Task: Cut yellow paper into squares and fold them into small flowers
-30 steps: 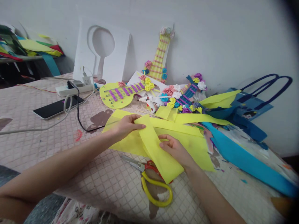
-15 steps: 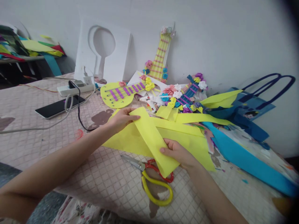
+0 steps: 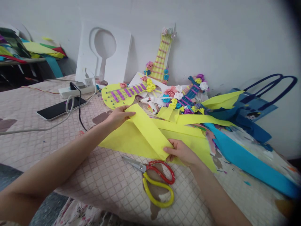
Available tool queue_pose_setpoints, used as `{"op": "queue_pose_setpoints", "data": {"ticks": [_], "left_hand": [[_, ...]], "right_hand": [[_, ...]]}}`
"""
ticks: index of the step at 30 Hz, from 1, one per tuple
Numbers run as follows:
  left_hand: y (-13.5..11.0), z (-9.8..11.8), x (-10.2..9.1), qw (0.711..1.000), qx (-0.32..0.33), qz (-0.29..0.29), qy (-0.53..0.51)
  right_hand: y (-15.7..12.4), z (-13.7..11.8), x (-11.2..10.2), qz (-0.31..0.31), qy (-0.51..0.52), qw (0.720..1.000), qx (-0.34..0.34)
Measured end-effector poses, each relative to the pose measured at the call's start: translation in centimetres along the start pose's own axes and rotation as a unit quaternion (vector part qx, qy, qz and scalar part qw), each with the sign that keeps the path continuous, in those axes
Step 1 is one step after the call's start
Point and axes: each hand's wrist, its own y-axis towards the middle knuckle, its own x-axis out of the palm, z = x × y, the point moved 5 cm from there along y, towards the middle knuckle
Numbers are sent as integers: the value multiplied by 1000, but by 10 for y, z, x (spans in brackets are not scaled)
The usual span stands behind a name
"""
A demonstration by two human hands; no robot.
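Observation:
A yellow foam sheet [image 3: 131, 138] lies across the table in front of me, with a folded flap raised along its middle. My left hand [image 3: 118, 116] pinches the far end of that flap, fingers closed on it. My right hand [image 3: 182, 153] grips the near end of the same flap at the sheet's front edge. Scissors [image 3: 156, 179] with one red and one yellow handle loop lie just in front of my right hand, untouched.
Paper guitars with paper flowers [image 3: 128, 93] lie and lean at the wall, beside a white cut-out board [image 3: 103, 51]. A phone [image 3: 60, 107], a power strip [image 3: 75, 90] and cables lie to the left. Blue foam [image 3: 246, 161] and a blue bag [image 3: 254, 108] lie to the right.
The yellow flap has been pulled back off the scissors, which now show in full. My left hand moved away and up with its end, and my right hand now grips the near end.

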Motion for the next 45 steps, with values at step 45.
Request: {"op": "queue_pose_setpoints", "data": {"ticks": [45], "left_hand": [[7, -10, -13, 989, -42, -27, 141]], "right_hand": [[4, 3, -67, 262, 53, 956, -124]]}}
